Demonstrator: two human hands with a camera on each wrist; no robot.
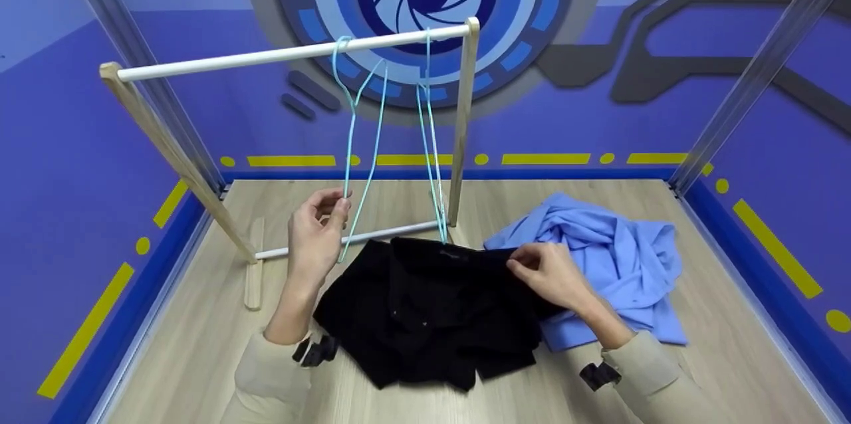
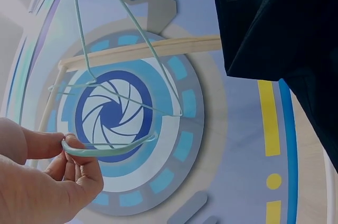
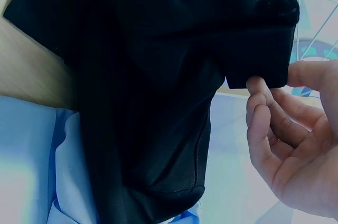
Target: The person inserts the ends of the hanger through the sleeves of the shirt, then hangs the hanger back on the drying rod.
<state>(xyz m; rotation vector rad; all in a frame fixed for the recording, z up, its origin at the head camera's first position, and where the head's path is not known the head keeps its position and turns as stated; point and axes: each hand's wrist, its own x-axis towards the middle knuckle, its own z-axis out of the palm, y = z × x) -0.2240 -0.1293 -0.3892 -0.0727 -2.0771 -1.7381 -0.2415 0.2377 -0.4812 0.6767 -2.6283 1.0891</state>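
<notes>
In the head view my left hand [image 1: 316,231] is raised beside the rack, pinching one end of a light blue wire hanger [image 1: 379,125] between thumb and fingers. The left wrist view shows this grip close up, on the hanger's end [image 2: 111,150]. A black shirt [image 1: 459,318] with small buttons and a label inside its collar lies crumpled on the table. My right hand [image 1: 548,274] pinches an edge of the black shirt, with thumb and fingertips at the collar corner [image 3: 259,60]. Part of the shirt's far edge is lifted.
The rack's white rod [image 1: 266,58] runs between two wooden posts above the table. A second light blue hanger [image 1: 431,145] hangs near the right post [image 1: 463,118]. Crumpled light blue cloth [image 1: 611,264] lies at the right, partly under the shirt. Painted walls enclose the table.
</notes>
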